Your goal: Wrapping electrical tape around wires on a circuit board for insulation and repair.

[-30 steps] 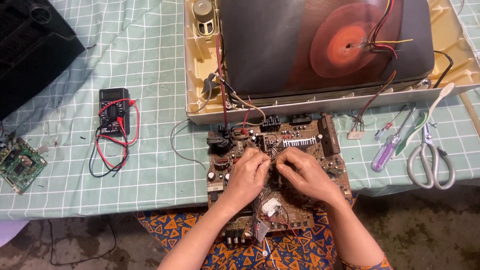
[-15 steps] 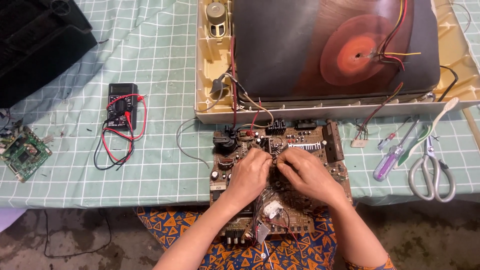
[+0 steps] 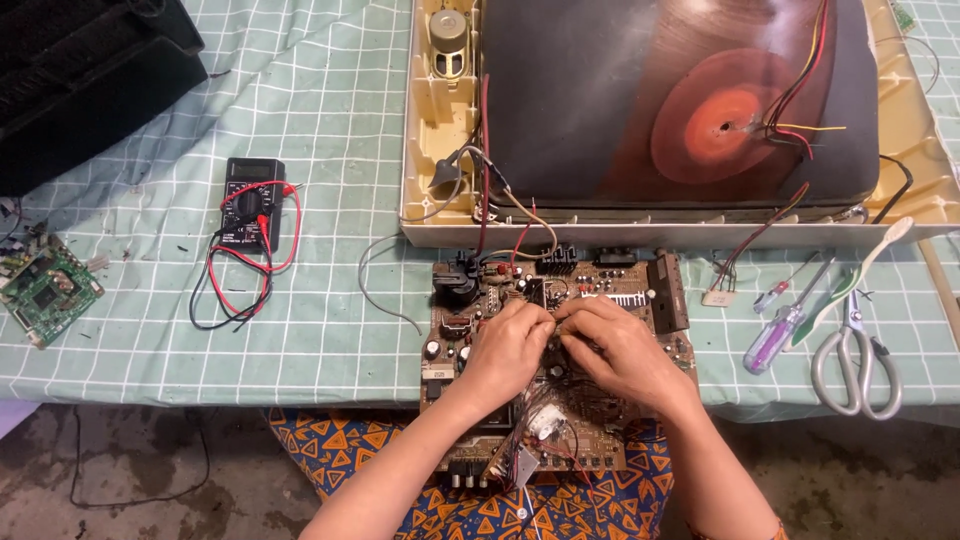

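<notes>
Brown circuit board (image 3: 600,290), mint white-checked tablecloth (image 3: 300,120), purple-handled screwdriver (image 3: 770,338)

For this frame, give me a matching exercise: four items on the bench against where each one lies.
Items:
1. multimeter
2. scissors
3. small green board
4. brown circuit board

Places:
A. far right of the cloth
B. under both hands
C. far left edge of the cloth
D. left of the cream casing, with red and black leads

Pairs: 1-D, 2-A, 3-C, 4-B

Both hands (image 3: 565,350) meet, fingers (image 3: 540,318) pinched together.
</notes>
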